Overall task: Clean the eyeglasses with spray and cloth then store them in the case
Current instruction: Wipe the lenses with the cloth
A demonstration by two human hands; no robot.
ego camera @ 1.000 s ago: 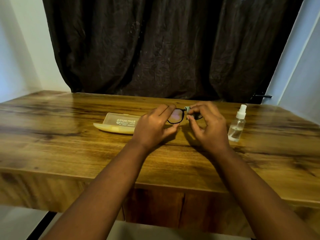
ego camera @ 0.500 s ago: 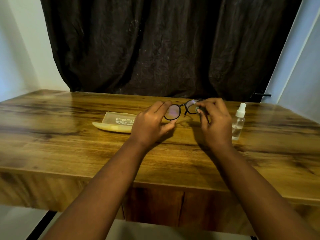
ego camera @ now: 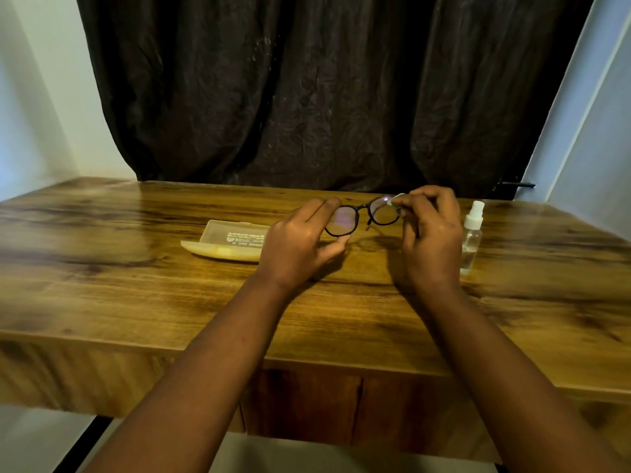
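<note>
While hands (ego camera: 365, 233) (both curled) pinch eyeglasses (ego camera: 362, 216)

Both forearms were bare from the lower edge of the view up to the wrists, with no sleeves in sight. The left hand (ego camera: 300, 245) and right hand (ego camera: 432, 240) wore no gloves.

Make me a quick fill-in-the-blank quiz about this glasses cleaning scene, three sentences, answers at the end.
1. The left hand holds the eyeglasses by the ____ lens rim.
2. The right hand pinches a small pale ____ against the other lens.
3. The spray bottle stands on the table to the ____ of the right hand, while the open case lies left.

Answers: left; cloth; right
</note>
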